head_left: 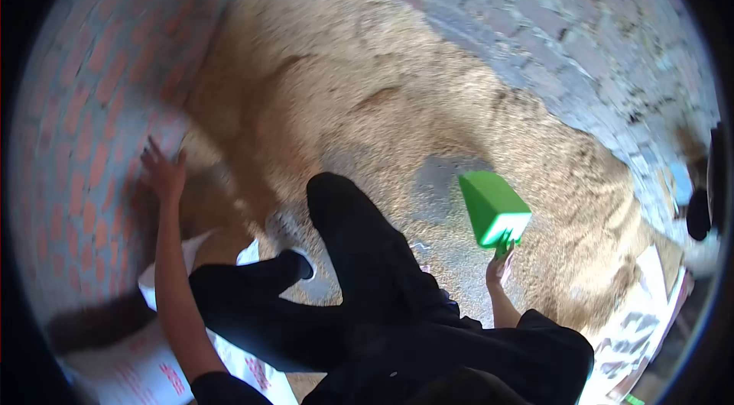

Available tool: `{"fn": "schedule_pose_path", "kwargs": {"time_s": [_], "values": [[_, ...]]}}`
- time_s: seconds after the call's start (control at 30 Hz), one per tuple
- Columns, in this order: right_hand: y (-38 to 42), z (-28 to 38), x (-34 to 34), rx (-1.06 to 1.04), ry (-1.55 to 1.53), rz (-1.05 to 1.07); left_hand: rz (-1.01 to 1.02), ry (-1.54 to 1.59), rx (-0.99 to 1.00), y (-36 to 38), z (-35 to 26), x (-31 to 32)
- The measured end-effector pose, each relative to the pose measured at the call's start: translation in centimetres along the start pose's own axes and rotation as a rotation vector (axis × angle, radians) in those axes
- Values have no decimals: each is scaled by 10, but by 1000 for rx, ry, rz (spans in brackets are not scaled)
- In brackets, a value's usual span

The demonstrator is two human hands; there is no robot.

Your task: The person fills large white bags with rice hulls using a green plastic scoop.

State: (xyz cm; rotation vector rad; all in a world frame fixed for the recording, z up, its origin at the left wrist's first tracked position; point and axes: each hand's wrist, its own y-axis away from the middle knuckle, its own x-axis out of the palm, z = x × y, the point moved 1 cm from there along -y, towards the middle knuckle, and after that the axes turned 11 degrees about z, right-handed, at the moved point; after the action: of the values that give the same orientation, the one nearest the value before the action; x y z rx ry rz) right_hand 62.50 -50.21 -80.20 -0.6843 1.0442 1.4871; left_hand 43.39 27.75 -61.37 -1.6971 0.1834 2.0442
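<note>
My right hand [499, 267] grips the handle end of a green scoop [493, 202], which is held over the right part of a heap of light-brown grainy material [359, 84]. No load can be made out in the scoop. My left hand [164, 168] is raised at the left with its fingers spread, holding nothing, near the red brick wall [95, 137]. Whether it touches the wall I cannot tell. My dark-clothed legs [359, 244] are between the two hands.
A grey brick wall [566, 30] borders the heap at the upper right. White sacks with red print [153, 370] lie at the lower left. Another printed sack [631, 336] is at the lower right. Grey floor [443, 187] shows through the grainy material.
</note>
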Motion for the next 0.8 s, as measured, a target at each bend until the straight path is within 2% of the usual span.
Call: {"fn": "schedule_pose_path", "kwargs": {"time_s": [0.03, 0.1, 0.17, 0.23, 0.3, 0.37, 0.43, 0.5, 0.57, 0.63, 0.7, 0.77, 0.8], "values": [[-4, 9, -8, -54, -146, -63, -23, 20, 29, -5, 0, 6], [-24, -6, -12, -15, -137, -244, -51, 51, 88, -11, -9, 12], [-44, -18, -30, 209, -170, -311, -32, 19, 78, -16, -20, 5], [-73, -58, -36, 350, -323, -440, -16, 22, 101, -21, -29, 4], [-85, -38, -71, 528, -770, -548, -2, 18, 116, -26, -33, 2], [-121, -61, -69, 484, -1031, -757, 5, -11, 130, -29, -37, 2], [-185, -121, -36, 454, -1410, -567, 11, -12, 144, -29, -39, 2], [-205, -80, -5, 501, -1377, -500, 18, -35, 185, -30, -38, 7], [-231, -69, 53, 445, -1225, -477, 37, -61, 228, -26, -40, 3], [-191, 25, 57, 321, -1461, -333, 46, -87, 265, -23, -42, -2], [-180, 59, 96, 291, -1372, -127, 96, -114, 281, -22, -46, -2], [-155, 115, 106, 215, -1266, -55, 93, -114, 303, -24, -52, -2], [-142, 142, 105, 283, -1160, 85, 100, -115, 315, -23, -54, -1]]}}
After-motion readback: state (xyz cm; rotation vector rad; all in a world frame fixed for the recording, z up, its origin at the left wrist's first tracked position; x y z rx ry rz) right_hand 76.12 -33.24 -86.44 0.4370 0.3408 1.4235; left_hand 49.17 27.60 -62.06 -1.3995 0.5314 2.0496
